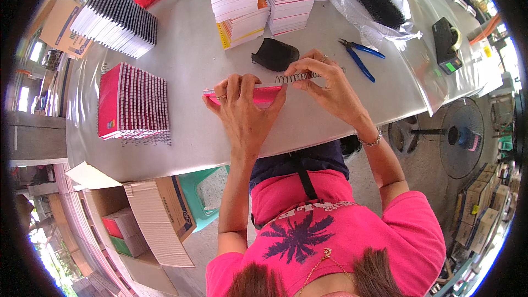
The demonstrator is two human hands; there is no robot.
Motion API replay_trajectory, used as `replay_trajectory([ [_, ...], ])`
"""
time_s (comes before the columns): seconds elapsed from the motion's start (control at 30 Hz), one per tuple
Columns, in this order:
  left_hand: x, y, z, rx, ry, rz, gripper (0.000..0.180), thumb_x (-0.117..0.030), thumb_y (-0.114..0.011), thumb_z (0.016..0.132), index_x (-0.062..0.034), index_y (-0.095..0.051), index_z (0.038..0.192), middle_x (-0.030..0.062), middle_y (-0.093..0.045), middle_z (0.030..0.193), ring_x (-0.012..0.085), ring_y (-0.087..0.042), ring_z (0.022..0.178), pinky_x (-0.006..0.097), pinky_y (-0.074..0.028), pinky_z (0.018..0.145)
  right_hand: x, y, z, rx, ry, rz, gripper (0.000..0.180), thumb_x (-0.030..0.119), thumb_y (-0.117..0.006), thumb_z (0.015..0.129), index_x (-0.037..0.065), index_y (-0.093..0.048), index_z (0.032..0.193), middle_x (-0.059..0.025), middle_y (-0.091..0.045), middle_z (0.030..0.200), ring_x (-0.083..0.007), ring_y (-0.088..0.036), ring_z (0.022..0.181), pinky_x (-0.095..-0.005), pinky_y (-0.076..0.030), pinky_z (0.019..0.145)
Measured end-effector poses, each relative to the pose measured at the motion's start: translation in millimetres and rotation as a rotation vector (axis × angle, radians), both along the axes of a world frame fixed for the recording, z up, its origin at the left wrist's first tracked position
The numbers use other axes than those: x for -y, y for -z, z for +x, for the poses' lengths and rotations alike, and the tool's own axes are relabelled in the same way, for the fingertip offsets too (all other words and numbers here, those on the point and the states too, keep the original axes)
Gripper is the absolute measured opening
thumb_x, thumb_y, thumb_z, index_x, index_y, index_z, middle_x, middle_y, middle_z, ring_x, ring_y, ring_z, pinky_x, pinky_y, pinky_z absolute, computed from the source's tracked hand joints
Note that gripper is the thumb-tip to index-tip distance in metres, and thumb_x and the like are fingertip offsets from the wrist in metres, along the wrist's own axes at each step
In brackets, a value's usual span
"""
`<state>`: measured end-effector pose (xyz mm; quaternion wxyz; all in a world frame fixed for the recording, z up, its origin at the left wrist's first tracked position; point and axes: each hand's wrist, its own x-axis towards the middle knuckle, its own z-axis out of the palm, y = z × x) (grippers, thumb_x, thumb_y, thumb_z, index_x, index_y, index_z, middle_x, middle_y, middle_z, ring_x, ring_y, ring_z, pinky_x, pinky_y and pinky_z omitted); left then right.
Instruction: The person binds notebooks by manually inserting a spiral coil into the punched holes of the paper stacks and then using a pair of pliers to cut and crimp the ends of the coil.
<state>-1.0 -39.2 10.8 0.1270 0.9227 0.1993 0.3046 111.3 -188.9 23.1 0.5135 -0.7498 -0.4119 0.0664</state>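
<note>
My left hand (241, 111) grips a pink-covered notebook (266, 95) near the table's front edge. Its fingers lie over the top and its thumb presses the right end, with the spine edge facing away. Between the fingertips of my right hand (333, 87) is a dark wire spiral coil (284, 78). The coil's left end meets the notebook's right corner; whether it has entered any holes cannot be made out. Just beyond lies a black rounded pouch-like object (276, 54). Blue-handled cutting pliers (360, 58) rest, jaws apart, to the right of it.
Pink spiral notebooks (129, 102) are stacked at the left, a black-bound stack (114, 19) behind them. Unbound stacks (236, 8) stand at the back. Black coils (378, 4) lie on plastic, beside a tape dispenser (448, 47). An open carton (157, 214) and a fan (459, 137) flank me.
</note>
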Motion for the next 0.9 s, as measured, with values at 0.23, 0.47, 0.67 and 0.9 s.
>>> replay_trajectory([
  [0.23,-1,-1,0,-0.008,0.000,-0.012,0.042,-0.046,-0.080,0.069,-0.0145,-0.061,0.089,-0.0003,-0.053,0.097,0.0245,-0.048,0.105,0.057,-0.027,0.098,-2,-2,-2,0.117,0.022,-0.020,0.019,0.000,-0.070,0.078,0.002,-0.067,0.097,-0.0068,-0.061,0.100,-0.0204,-0.059,0.091,-0.0332,-0.044,0.088],
  [0.47,0,-5,-1,-0.068,0.001,-0.014,0.044,-0.047,-0.079,0.071,-0.0144,-0.061,0.094,-0.0004,-0.052,0.100,0.0247,-0.047,0.105,0.057,-0.028,0.095,1,1,-5,0.172,-0.016,-0.094,0.019,0.009,-0.062,0.088,0.006,-0.064,0.106,-0.0082,-0.060,0.098,-0.0248,-0.058,0.094,-0.0364,-0.035,0.094],
  [0.67,-1,-7,-3,-0.103,0.000,-0.011,0.041,-0.043,-0.077,0.074,-0.0155,-0.060,0.098,-0.0004,-0.052,0.101,0.0242,-0.047,0.106,0.056,-0.027,0.094,-2,-8,-11,0.197,0.002,-0.125,0.014,0.014,-0.057,0.093,0.007,-0.062,0.103,-0.0093,-0.061,0.098,-0.0274,-0.057,0.097,-0.0387,-0.033,0.092],
  [0.9,0,-8,-5,-0.084,0.012,-0.022,0.028,-0.037,-0.069,0.085,-0.0155,-0.059,0.099,0.0007,-0.052,0.100,0.0238,-0.047,0.105,0.055,-0.025,0.095,-15,-6,-10,0.354,0.039,-0.109,0.012,0.019,-0.056,0.094,0.008,-0.060,0.097,-0.0088,-0.060,0.089,-0.0279,-0.057,0.091,-0.0404,-0.033,0.087],
])
